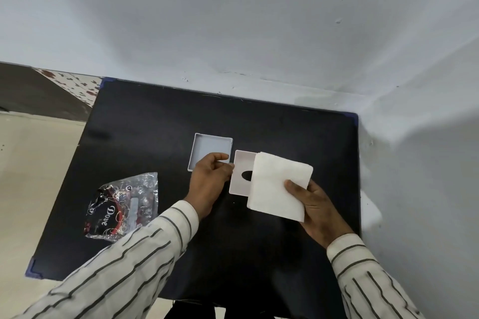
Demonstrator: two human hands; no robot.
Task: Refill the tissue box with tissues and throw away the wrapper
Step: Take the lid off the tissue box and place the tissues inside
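Tissues [278, 186]: loose stack pinched by right hand [315, 204]; could fan out or drop.
Lid [239, 176]: left hand [207, 179] fingers closed on edge; may slip.
Box [210, 149]: open, empty.
Wrapper [124, 204]: on tabletop [155, 124], undiscarded.

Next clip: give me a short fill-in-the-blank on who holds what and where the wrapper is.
1. The right hand holds a stack of white ____.
2. The left hand grips the box's ____, which has an oval slot.
3. The open box base looks ____ inside.
4. The wrapper lies on the ____.

Answers: tissues; lid; empty; table
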